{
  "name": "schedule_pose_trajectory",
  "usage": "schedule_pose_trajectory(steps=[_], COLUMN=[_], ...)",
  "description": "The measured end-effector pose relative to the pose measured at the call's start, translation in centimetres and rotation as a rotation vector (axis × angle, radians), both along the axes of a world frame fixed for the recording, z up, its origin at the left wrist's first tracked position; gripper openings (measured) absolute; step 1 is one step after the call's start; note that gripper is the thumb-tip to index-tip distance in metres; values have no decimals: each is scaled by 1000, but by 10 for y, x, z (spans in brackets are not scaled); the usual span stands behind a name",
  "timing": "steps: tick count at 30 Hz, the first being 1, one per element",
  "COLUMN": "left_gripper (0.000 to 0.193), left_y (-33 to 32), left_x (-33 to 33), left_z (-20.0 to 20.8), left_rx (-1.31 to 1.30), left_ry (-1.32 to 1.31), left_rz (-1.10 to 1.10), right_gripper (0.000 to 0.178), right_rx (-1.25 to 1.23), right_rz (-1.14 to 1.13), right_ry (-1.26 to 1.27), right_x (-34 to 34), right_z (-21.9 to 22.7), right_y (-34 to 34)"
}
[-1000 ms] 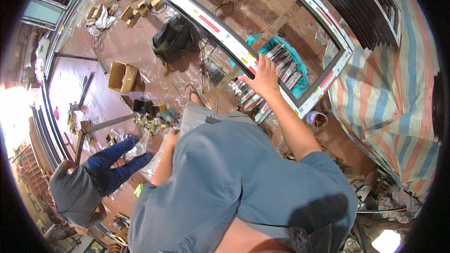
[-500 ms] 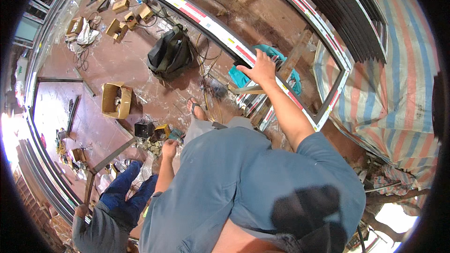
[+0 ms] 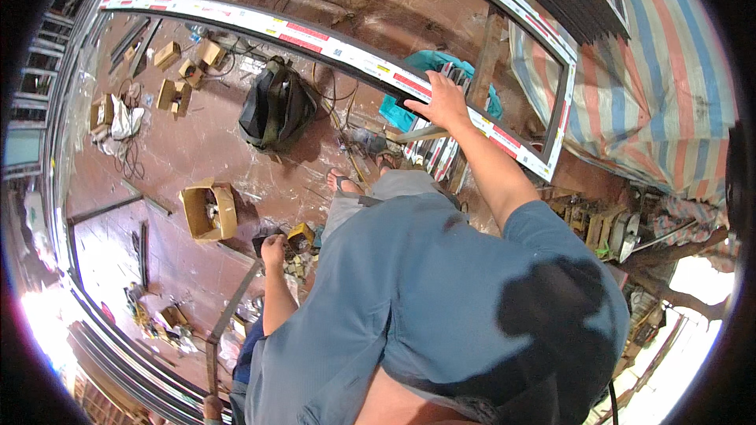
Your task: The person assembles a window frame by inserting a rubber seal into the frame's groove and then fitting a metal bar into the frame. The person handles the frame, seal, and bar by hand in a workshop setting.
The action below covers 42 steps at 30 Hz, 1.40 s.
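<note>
My right hand grips the near bar of a long dark frame with white, red and yellow protective strips. Its thumb hooks the inner edge and the fingers lie across the strip. The frame is large and rectangular, and looks like a window or door frame. My left hand hangs low on the left with its fingers curled, apart from the frame. Whatever those fingers hold, if anything, is hidden. Below that hand, small yellow box and scattered small parts lie on the floor.
A dark bag stands on the red-brown floor. Open cardboard box sits left of my feet. Turquoise cloth and strips lie beneath the frame. Striped sheeting hangs at right. A co-worker's hand touches a dark bar at lower left.
The view has turned, bringing the frame's far left end into sight. The co-worker is now mostly out of view. My right hand keeps its grip on the frame.
</note>
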State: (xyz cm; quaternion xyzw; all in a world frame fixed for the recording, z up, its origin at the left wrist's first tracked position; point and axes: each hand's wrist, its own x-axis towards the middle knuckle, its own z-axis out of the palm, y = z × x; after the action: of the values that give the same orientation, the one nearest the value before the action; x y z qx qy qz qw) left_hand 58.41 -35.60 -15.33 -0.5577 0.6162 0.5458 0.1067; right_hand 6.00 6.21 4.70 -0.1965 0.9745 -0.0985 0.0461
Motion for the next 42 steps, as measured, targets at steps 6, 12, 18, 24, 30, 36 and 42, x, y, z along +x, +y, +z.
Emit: schedule_pose_trajectory(steps=[6,12,18,24,30,36,42], left_gripper=[36,44,46,38,37,40,36], left_y=[19,52,62,84,108,116,104], left_x=[-26,-67,-54,-61,-60,-42,-43], left_z=[1,26,5,12,13,3,7], left_rx=[-36,-35,-77,-30,35,-14,-58], left_ry=[30,-22,-51,-66,-21,-42,-28], left_rz=[-155,-253,-209,-179,-87,-89,-173], right_gripper=[106,108,110,111,110,107,108], right_rx=[9,2,-41,-9,-5,12,27], right_rz=[-3,-44,-18,-15,7,9,1], right_ry=[-58,-61,-89,-107,-104,-96,-99], right_x=[-1,2,1,-1,-5,-5,-5], right_z=[11,14,21,21,13,17,19], right_y=[-2,9,4,4,7,4,5])
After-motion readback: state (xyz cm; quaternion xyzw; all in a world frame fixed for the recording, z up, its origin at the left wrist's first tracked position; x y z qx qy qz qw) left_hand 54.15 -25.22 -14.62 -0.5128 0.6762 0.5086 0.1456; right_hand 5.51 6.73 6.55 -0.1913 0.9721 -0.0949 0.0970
